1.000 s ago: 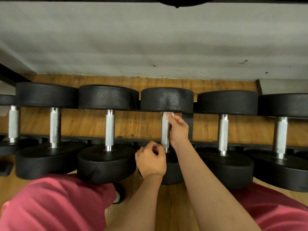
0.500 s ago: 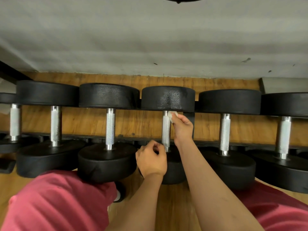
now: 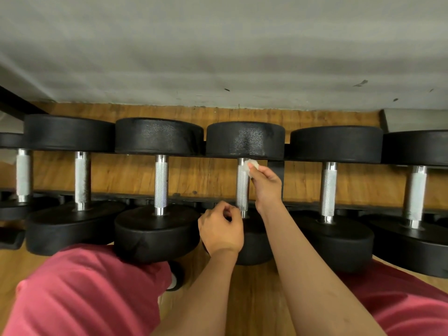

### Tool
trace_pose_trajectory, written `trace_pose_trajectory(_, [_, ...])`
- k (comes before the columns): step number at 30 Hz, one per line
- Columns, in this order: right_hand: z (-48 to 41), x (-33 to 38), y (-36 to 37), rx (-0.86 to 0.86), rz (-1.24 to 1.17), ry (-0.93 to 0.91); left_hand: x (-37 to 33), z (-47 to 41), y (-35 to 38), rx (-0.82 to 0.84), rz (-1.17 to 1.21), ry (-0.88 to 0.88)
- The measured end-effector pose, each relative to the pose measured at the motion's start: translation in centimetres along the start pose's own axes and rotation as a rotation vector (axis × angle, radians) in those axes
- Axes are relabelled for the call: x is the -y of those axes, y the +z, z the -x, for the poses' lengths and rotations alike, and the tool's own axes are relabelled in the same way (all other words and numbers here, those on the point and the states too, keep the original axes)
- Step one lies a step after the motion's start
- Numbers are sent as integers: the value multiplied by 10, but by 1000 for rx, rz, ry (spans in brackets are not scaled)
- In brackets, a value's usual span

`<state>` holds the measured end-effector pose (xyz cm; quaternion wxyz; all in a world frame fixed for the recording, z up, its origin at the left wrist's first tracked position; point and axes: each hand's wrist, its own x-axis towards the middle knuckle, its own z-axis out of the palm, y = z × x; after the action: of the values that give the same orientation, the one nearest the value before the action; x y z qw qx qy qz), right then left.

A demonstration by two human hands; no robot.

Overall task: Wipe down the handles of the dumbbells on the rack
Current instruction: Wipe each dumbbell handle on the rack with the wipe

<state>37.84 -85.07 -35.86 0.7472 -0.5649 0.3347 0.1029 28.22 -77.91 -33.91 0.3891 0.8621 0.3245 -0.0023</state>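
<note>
Several black dumbbells with knurled silver handles lie side by side on a low black rack (image 3: 276, 169). My right hand (image 3: 266, 185) pinches a small white wipe (image 3: 249, 164) against the top of the middle dumbbell's handle (image 3: 242, 187), just under its far weight head (image 3: 244, 139). My left hand (image 3: 221, 230) is curled at the bottom end of that same handle, in front of the near weight head, and its fingertips hide whether they touch the metal. The handles to the left (image 3: 161, 184) and right (image 3: 328, 187) stand untouched.
A grey wall (image 3: 218, 49) rises behind the rack above a wooden floor (image 3: 126, 175). My knees in red shorts (image 3: 84, 292) fill the lower left and lower right corners. A small black wheel (image 3: 177, 275) sits on the floor near my left knee.
My right hand with the wipe has shifted slightly right and off the handle's front, from gripping round it to pinching the wipe at its top right. My left hand stays put.
</note>
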Motion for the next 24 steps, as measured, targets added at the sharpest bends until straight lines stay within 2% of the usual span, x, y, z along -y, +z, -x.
trace_pose_trajectory(2, [2, -2, 1, -31, 5, -25, 0, 0, 0, 2, 0, -1])
trace_pose_trajectory(6, [7, -7, 1, 17, 39, -83, 0, 0, 0, 5, 5, 0])
trace_pose_trajectory(9, [6, -6, -1, -56, 31, -118, 0, 0, 0, 8, 6, -5])
trace_pose_trajectory(14, [16, -11, 3, -9, -7, -39, 1, -1, 1, 16, -4, -5])
trace_pose_trajectory(19, [11, -10, -1, -89, 16, -108, 2, -1, 1, 7, 4, 2])
trace_pose_trajectory(24, [14, -12, -2, -9, 41, -63, 1, -1, 1, -3, 8, 15])
